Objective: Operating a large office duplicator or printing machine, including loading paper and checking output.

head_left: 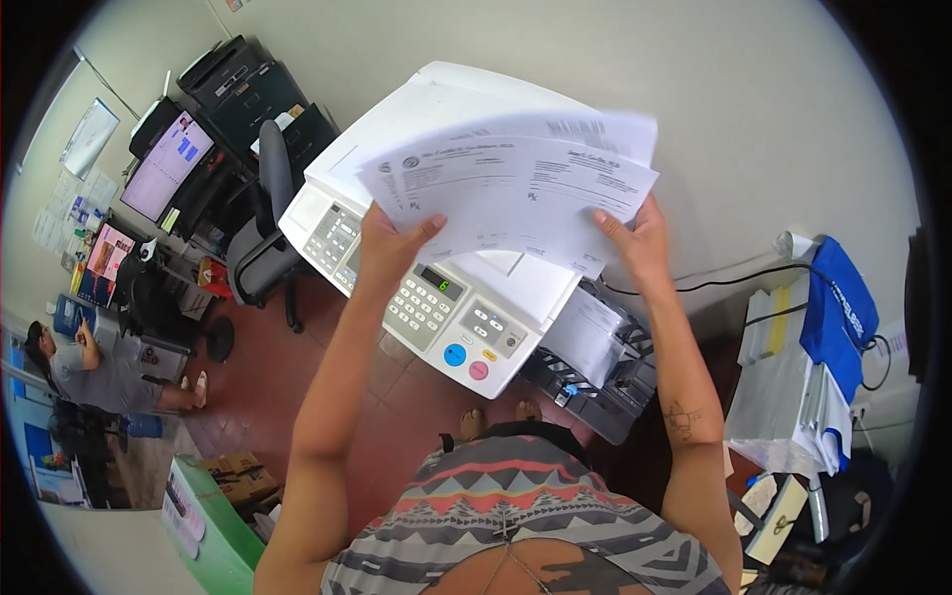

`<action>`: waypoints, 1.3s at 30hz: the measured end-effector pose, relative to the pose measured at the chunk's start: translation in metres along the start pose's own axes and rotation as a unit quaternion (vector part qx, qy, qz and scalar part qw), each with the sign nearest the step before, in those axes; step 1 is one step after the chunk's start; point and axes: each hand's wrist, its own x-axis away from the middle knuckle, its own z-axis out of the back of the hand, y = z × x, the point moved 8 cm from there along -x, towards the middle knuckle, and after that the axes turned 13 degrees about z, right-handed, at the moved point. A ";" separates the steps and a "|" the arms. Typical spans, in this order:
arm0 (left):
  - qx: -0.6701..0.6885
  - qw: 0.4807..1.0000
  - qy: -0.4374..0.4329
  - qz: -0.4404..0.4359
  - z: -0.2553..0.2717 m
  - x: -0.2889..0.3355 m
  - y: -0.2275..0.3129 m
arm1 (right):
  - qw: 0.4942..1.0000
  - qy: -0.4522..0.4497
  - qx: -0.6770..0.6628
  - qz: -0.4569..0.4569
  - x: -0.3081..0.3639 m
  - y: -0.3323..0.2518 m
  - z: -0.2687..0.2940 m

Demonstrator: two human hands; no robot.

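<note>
Raised in both bare hands, a bundle of printed white sheets [506,188], directly over a white office copying machine [456,94]. Left hand [394,246] at the near left edge of the paper, pinching, with thumb flat on the printed face and fingers tucked behind. Right hand [642,238] at the right edge, pinching likewise, fingers mostly hidden behind the paper. Hands well apart, with the bundle stretched between, bowed and slightly fanned, rear layers peeking past the far edge. Cannot tell how many sheets.

Beneath the paper, on the near side of the machine, a control panel with a keypad [426,309], a small green-lit display [439,283], a round blue button [454,355] and, just to its right, a pink button [478,370]. Low at the machine's right, a dark tray [617,423] holding more white paper [585,337].

Farther right, a pale stack [778,416] beside a bright blue bag [843,307], with a black cable [734,281] along the wall. On the left, a grey office chair [266,248] near two lit screens [169,164]. At far left, another person [99,367] in grey. Near left, a green box [213,535] on the reddish floor [347,426].
</note>
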 end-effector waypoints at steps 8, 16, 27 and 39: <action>0.007 1.000 0.014 0.009 -0.003 -0.009 -0.010 | 0.999 0.031 0.005 0.013 0.010 0.013 0.002; 0.036 0.996 0.031 -0.078 -0.001 0.006 0.009 | 0.988 0.091 -0.061 0.110 0.018 -0.011 0.000; 0.009 0.999 0.008 -0.045 -0.009 0.006 -0.018 | 0.985 0.147 -0.063 0.060 0.036 0.002 0.004; -0.124 0.992 -0.013 -0.030 -0.007 -0.007 -0.002 | 0.984 0.160 0.051 0.061 0.026 -0.017 0.026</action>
